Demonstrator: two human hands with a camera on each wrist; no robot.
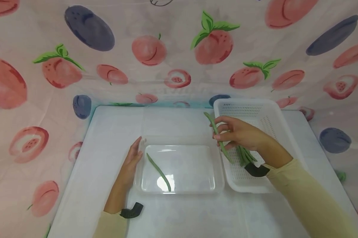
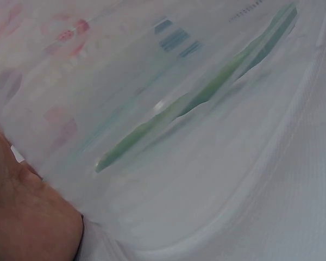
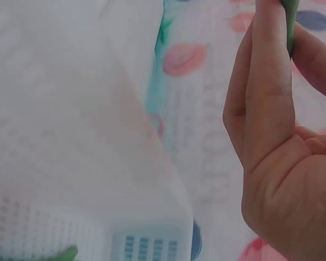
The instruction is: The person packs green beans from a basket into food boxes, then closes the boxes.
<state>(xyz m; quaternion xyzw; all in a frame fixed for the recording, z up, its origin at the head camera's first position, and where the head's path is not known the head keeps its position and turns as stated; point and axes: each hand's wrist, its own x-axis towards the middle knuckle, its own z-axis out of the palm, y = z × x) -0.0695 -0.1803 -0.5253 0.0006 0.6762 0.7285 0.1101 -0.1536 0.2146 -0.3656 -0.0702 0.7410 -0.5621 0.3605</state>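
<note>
In the head view my right hand (image 1: 241,134) pinches one green bean (image 1: 226,154) between thumb and fingers. It is above the left side of a white perforated basket (image 1: 281,132). Part of this bean (image 3: 290,24) shows at the top of the right wrist view. More green beans (image 1: 246,154) lie in the basket, partly hidden under the hand. My left hand (image 1: 131,163) rests against the left side of a clear plastic container (image 1: 179,140), fingers fairly straight. A single green bean (image 1: 159,172) lies slanted on the container's floor; the left wrist view shows this bean (image 2: 201,95) through the wall.
Container and basket stand side by side on a white table (image 1: 113,124), the basket to the right. Behind and around the table hangs a fruit-printed cloth (image 1: 179,43). Each wrist carries a black strap piece (image 1: 132,210).
</note>
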